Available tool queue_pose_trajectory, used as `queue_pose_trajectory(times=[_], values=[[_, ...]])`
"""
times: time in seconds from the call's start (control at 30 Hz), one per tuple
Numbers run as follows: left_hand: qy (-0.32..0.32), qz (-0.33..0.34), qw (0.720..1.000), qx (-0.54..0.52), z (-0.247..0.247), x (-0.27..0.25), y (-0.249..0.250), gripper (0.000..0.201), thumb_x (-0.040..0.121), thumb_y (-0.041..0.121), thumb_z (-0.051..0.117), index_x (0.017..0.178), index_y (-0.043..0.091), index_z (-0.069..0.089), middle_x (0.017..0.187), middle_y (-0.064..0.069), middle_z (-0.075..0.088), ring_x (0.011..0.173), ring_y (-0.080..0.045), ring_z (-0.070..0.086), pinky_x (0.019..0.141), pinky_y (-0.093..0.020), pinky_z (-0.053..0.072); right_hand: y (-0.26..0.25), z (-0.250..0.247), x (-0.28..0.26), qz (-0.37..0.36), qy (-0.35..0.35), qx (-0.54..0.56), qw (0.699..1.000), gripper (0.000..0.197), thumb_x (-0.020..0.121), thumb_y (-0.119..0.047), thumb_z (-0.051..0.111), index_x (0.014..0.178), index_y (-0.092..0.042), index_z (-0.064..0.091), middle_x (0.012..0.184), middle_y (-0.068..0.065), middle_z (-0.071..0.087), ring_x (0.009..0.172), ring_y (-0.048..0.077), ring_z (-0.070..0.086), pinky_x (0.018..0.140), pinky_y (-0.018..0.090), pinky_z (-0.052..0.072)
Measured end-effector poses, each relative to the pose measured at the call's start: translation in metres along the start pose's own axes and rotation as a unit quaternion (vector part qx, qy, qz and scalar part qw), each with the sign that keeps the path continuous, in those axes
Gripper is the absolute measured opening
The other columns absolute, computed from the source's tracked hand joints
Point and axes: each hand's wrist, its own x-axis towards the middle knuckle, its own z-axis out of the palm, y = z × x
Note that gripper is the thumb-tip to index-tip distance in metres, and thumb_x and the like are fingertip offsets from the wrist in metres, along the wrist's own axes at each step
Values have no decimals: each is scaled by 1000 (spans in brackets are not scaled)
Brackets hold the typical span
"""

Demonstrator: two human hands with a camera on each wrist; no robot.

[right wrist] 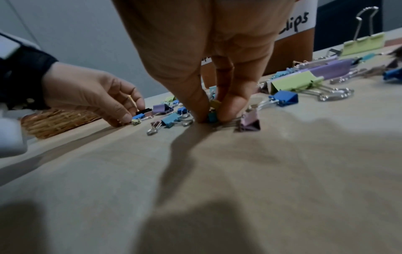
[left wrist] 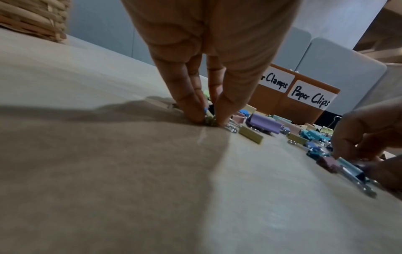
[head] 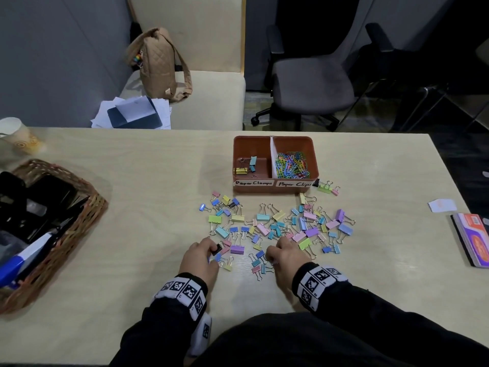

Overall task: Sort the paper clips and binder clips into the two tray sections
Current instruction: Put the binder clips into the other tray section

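Nearest the body, the left hand [head: 199,256] is pinching at the table's surface, thumb and fingertips [left wrist: 192,110] closing round a small yellow-green binder clip [left wrist: 209,117], with a small black binder clip [head: 217,249] lying right at its fingers. Just beside it, the right hand [head: 285,254] is pinching a small teal binder clip [right wrist: 212,116] in the same curled grip. Both are working the near edge of the scattered pastel metal binder clips [head: 275,223] spreading across the pale wooden table [head: 132,260].

These clips are probably light, stiff and smooth; the folded body looks like the surer place to take hold, since the wire handles are likely swinging freely and snagging on neighbours.

Beyond the pile, the brown two-section plastic tray [head: 275,189] is sitting, its left section holding only a few binder clips [head: 247,165] and its right a heap of coloured wire paper clips [head: 292,165]. So the binder clips appear barely begun.
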Motion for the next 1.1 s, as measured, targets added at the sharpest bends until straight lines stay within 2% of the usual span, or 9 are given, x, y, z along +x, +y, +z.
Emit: queue_pose_trajectory(times=[0.1,0.2,0.33,0.43,0.53,0.67,0.9,0.97,1.1], values=[[3,14,1000,-5,2,-2,-1,29,79,-1,59,84,28,57,87,2,52,79,-17,53,71,-21,38,0,1,0,-21,-1,-9,1000,28,82,-2,64,102,-20,58,102,0,43,90,16,45,80,32,54],[16,30,999,-23,5,-5,-3,25,82,-1,57,85,22,65,89,3,50,80,-16,52,72,-19,36,3,-1,1,-31,-6,-2,999,22,86,-3,61,99,-20,57,99,-1,46,89,16,46,79,31,53],[-27,43,999,-5,6,-10,-7,27,79,3,63,99,22,66,100,7,46,89,-9,50,79,-13,36,4,-5,1,-29,-8,11,999,16,87,-3,57,91,-19,55,94,-4,48,86,14,48,78,26,50],[-50,64,996,22,5,-10,-7,41,79,8,67,115,25,60,104,8,43,98,-13,53,82,-15,39,5,-8,3,-29,0,22,999,23,86,-1,55,81,-23,48,89,-6,45,81,13,44,71,21,42],[-64,82,994,38,7,-8,-5,49,84,10,62,127,33,56,109,7,46,101,-12,52,86,-18,43,4,-11,2,-26,-8,23,999,21,85,-2,56,86,-23,53,91,-7,45,83,13,43,76,23,47],[-58,97,992,49,9,-6,1,36,83,9,62,112,32,62,105,8,44,92,-11,52,82,-22,48,2,-9,-1,-28,-9,5,1000,15,84,-5,56,91,-18,59,94,-5,48,84,13,45,80,26,51],[-70,81,993,57,9,-4,7,22,80,8,61,88,27,52,102,6,38,87,-14,51,76,-23,47,-3,-12,0,-19,-32,1,999,18,84,-4,56,92,-20,54,93,-3,50,85,16,50,78,29,52],[-69,82,992,61,9,-4,8,19,80,7,59,87,24,53,102,5,38,87,-14,50,76,-23,46,-4,-15,-1,-10,-15,21,1000,15,88,-7,52,94,-21,55,95,-3,52,85,16,53,76,27,52],[-59,86,992,64,12,-5,6,23,82,8,58,96,26,59,104,5,37,88,-14,50,79,-24,49,-8,-18,-4,-13,11,46,999,20,93,-12,49,107,-18,62,105,-2,55,97,17,55,85,28,52]])
